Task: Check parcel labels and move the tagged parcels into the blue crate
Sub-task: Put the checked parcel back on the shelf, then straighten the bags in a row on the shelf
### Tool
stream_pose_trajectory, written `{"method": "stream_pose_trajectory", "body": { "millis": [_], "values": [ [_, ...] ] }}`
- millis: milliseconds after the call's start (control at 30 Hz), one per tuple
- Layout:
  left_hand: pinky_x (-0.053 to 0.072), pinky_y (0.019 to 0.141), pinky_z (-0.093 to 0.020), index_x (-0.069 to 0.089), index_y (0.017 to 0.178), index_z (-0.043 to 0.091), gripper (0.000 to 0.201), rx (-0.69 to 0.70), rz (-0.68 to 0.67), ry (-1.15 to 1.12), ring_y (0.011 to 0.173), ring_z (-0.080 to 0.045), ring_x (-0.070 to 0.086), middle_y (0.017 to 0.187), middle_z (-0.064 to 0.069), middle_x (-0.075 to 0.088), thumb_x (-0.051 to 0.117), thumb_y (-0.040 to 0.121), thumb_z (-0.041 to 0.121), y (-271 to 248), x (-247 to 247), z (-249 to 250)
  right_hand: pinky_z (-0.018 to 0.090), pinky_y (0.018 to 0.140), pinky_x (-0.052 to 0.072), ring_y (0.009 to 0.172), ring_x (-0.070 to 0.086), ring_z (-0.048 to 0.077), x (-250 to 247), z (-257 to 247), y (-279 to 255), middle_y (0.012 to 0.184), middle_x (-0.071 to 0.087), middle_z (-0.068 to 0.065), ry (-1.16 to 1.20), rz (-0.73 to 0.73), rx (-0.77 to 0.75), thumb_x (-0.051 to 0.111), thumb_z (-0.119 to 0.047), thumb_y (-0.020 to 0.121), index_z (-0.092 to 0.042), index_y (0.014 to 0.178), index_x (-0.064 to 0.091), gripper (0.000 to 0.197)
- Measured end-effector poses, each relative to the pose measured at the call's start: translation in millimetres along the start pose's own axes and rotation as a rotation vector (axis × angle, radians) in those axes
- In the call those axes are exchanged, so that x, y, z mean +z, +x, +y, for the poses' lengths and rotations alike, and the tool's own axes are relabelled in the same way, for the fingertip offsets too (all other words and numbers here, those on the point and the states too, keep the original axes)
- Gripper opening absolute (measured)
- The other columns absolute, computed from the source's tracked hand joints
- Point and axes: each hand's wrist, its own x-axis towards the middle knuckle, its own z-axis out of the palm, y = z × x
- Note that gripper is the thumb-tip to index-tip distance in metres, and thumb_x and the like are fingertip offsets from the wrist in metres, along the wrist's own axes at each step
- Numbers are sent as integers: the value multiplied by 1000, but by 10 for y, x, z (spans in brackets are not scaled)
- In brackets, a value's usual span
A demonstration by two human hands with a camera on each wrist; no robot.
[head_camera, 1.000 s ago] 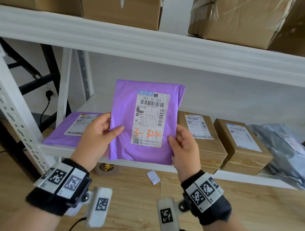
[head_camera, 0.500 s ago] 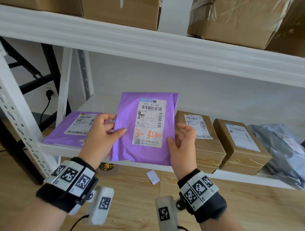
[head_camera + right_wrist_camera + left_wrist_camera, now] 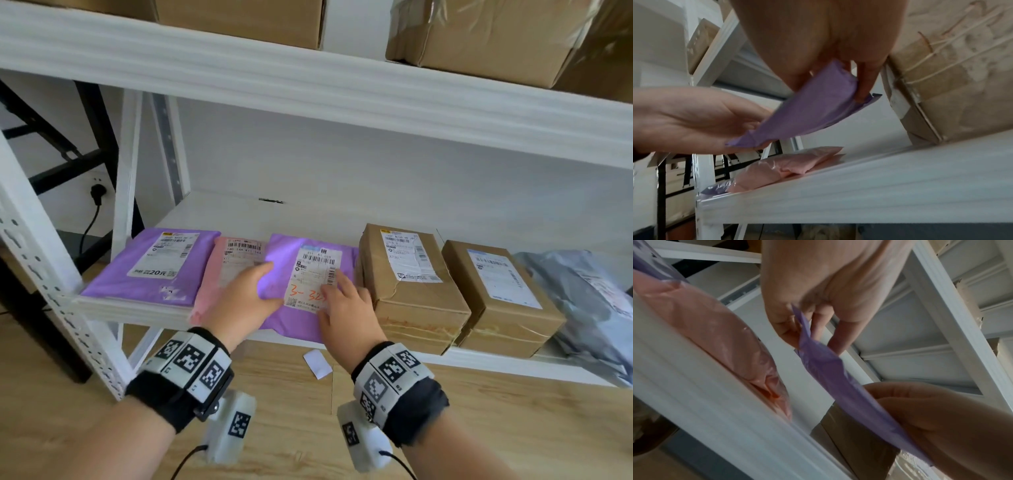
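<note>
A purple mailer parcel [image 3: 284, 253] with a white label and orange handwriting lies flat just above the lower shelf [image 3: 137, 308], between a pink mailer [image 3: 219, 284] and a cardboard box [image 3: 407, 274]. My left hand [image 3: 246, 291] pinches its left edge, thumb on top. My right hand [image 3: 346, 305] pinches its right edge over the label. In the left wrist view the left hand [image 3: 828, 280] has the purple parcel [image 3: 830, 369] between thumb and fingers. The right wrist view shows the right hand [image 3: 818, 32] gripping the purple parcel [image 3: 813, 105] clear of the shelf board. No blue crate is in view.
Another purple mailer [image 3: 154, 267] lies at the shelf's left end. A second cardboard box [image 3: 496, 294] and a grey bag [image 3: 589, 298] sit to the right. More boxes fill the upper shelf. A white slip [image 3: 318, 364] lies on the wooden floor.
The purple parcel has gone from upright in front of me down to flat and low over the shelf, both hands still on it. The pink mailer behind it is now exposed.
</note>
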Motion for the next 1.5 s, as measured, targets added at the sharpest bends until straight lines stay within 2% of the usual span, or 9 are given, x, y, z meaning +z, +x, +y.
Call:
{"method": "stream_pose_trajectory", "body": {
  "millis": [133,367,600,800,933,1133,1300,1400,1500],
  "values": [
    [23,110,-23,28,150,12,76,-21,-66,64,143,-16,27,157,-3,27,64,84,2,-2,123,2,40,110,26,138,25,32,35,-56,67,158,9,10,-103,-146,67,41,-17,91,-7,138,36,48],
    [8,99,-5,39,144,9,66,193,-44,226,145,-16,23,157,-7,22,63,84,-4,-37,330,-144,43,110,28,139,18,40,68,-92,76,151,21,13,-222,-214,156,43,-18,92,-4,139,34,50],
    [24,113,-32,56,132,18,50,316,-27,492,143,-24,24,154,0,32,53,87,-2,-97,472,-240,38,107,32,137,25,38,186,-65,37,148,30,13,-157,-217,174,41,-14,91,-7,136,35,46],
    [51,89,-48,71,100,19,41,355,107,581,116,-38,58,125,-6,63,87,62,15,-168,373,-236,39,107,32,137,26,36,205,-64,35,149,27,14,-130,-178,201,37,-12,92,-7,137,35,45],
    [48,94,-51,67,108,15,38,360,208,530,117,-38,56,123,-9,62,81,74,22,-216,196,-284,42,110,29,142,17,35,146,-95,34,157,10,14,-85,-187,234,37,-10,93,-7,144,25,53],
    [31,110,-52,44,143,19,64,211,219,679,136,-36,36,150,-7,39,66,86,37,-144,-208,-550,41,120,13,147,-4,34,69,-247,-47,160,-12,13,14,-155,137,37,-7,94,-13,153,0,69],
    [8,117,-53,34,146,39,58,141,93,815,147,-36,7,163,2,-1,50,92,51,-119,-328,-704,38,121,1,147,-15,30,151,-495,2,160,-15,9,99,-103,15,31,-15,101,-14,153,-1,61],
    [17,113,-55,48,138,40,50,136,103,812,141,-39,25,155,-6,32,59,90,44,-147,-335,-721,33,120,0,148,-12,27,140,-672,0,161,-9,7,148,-71,-63,31,-14,102,-15,153,3,59],
    [41,92,-54,69,116,36,46,167,167,832,111,-40,56,122,-8,64,80,71,40,-202,-330,-758,31,119,1,148,-8,25,143,-793,-21,161,-4,4,205,-65,-107,32,-13,102,-15,153,10,55]
  ]
}}
